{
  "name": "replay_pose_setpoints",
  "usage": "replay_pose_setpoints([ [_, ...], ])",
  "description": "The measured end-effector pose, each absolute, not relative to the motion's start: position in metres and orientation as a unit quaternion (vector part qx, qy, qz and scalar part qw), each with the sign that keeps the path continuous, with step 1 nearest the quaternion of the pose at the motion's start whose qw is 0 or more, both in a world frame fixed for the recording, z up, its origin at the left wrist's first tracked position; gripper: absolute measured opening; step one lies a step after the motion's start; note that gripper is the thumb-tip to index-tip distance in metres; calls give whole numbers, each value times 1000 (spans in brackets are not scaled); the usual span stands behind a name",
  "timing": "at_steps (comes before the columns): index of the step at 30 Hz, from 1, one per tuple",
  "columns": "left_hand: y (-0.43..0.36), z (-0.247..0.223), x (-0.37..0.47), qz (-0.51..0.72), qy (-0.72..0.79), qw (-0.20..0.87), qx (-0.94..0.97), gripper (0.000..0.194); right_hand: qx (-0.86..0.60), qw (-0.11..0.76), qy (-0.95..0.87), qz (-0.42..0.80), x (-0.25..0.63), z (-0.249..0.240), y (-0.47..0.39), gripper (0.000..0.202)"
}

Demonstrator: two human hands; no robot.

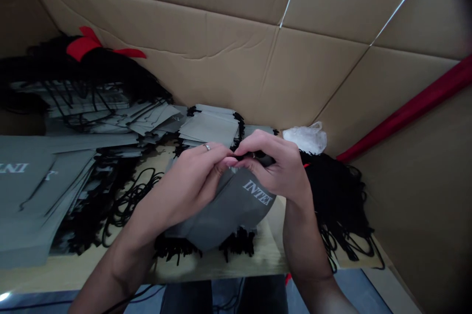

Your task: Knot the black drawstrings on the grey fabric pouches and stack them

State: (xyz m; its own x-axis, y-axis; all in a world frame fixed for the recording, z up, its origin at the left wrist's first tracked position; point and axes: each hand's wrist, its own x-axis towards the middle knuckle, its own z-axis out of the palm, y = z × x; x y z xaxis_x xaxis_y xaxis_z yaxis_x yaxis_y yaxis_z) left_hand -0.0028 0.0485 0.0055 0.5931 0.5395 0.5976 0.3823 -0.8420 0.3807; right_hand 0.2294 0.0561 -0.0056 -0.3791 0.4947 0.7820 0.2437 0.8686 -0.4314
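Above the table's middle, my left hand (201,171) and my right hand (278,164) meet with their fingertips nearly touching. Both are closed in a pinch at the top edge of a grey flat piece printed INTEX (228,208), which hangs tilted below them. A short stretch of black cord (263,157) shows in my right hand, by the thumb and forefinger. The exact grip at the fingertips is partly hidden. Under the piece lies a stack of similar grey pieces, with black cord ends (238,245) sticking out at the near side.
Large grey printed sheets (25,196) are piled on the left, below a black cord bundle tied with a red strip (83,47). Another grey stack (210,125) stands behind my hands. At right lie black cords (339,196) and a white plastic bag (306,137). Cardboard walls (221,34) enclose the table.
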Motion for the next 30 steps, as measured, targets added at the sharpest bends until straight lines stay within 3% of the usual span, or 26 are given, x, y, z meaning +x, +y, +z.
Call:
replay_pose_setpoints([
  [10,41,14,0,383,235,161,878,27,-163,550,-796,192,227,-7,53,22],
  [20,36,13,6,446,102,308,834,28,-85,592,-679,427,209,-17,45,12],
  [25,36,12,7,462,80,326,821,32,-66,614,-632,468,198,-14,42,16],
  [28,37,12,3,450,90,312,832,27,-85,589,-657,463,204,-10,43,16],
  [30,37,12,0,447,110,288,840,23,-118,569,-676,453,211,-5,42,27],
])
